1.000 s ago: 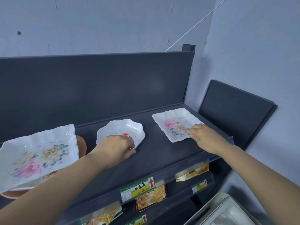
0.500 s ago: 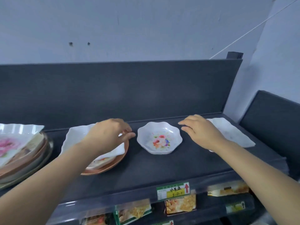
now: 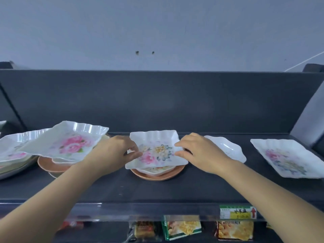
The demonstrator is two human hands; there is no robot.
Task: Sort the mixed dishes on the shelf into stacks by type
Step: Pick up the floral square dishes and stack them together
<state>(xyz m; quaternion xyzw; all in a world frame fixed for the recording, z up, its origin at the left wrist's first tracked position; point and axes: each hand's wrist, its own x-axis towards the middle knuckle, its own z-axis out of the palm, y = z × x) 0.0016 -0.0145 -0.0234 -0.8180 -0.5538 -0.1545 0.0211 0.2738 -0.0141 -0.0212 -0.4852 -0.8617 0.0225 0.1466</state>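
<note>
On the dark shelf a white rectangular floral plate tops a small pile: a white bowl and an orange round plate lie under it. My left hand pinches its left edge and my right hand grips its right edge. To the right lie a white scalloped bowl and another rectangular floral plate. At the left, a mixed pile has a large rectangular floral plate tilted on orange plates and other white dishes.
The shelf's dark back panel rises right behind the dishes. A price label sits on the shelf's front rail, with snack packets on the level below. Bare shelf surface lies in front of the piles.
The view has swung left along the shelf. Both hands have left the scalloped bowl and the right-hand plate and now hold the rectangular floral plate on the middle pile.
</note>
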